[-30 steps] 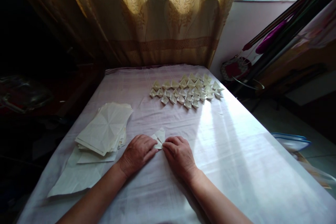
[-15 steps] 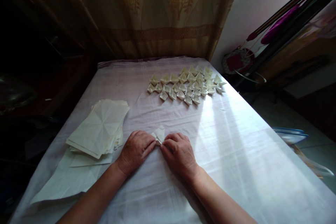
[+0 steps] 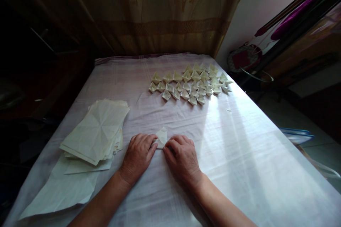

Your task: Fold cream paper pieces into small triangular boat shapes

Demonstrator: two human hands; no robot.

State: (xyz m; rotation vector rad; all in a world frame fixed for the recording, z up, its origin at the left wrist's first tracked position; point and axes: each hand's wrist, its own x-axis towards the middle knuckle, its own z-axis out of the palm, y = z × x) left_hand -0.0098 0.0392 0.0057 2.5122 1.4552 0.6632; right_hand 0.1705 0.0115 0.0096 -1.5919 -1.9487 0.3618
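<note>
A small cream folded paper piece (image 3: pixel 162 137) lies on the white cloth-covered table (image 3: pixel 239 149) in front of me. My left hand (image 3: pixel 138 156) rests knuckles up with its fingertips curled and pressed onto the piece's left edge. From the right, my right hand (image 3: pixel 181 158) pinches the same piece with bent fingers. Only the paper's upper corner shows between the two hands. A stack of creased cream paper sheets (image 3: pixel 94 133) sits to the left of my left hand.
Several small folded paper shapes (image 3: pixel 190 83) lie in rows at the far middle of the table. A loose sheet (image 3: pixel 58 191) lies under the stack near the left edge. A patterned curtain (image 3: pixel 160 10) hangs behind. Rods and clutter stand at the right.
Both hands stay pressed on the small folded piece with fingers shifting slightly. The view has tilted down, so the table and papers sit a little higher and nearer.
</note>
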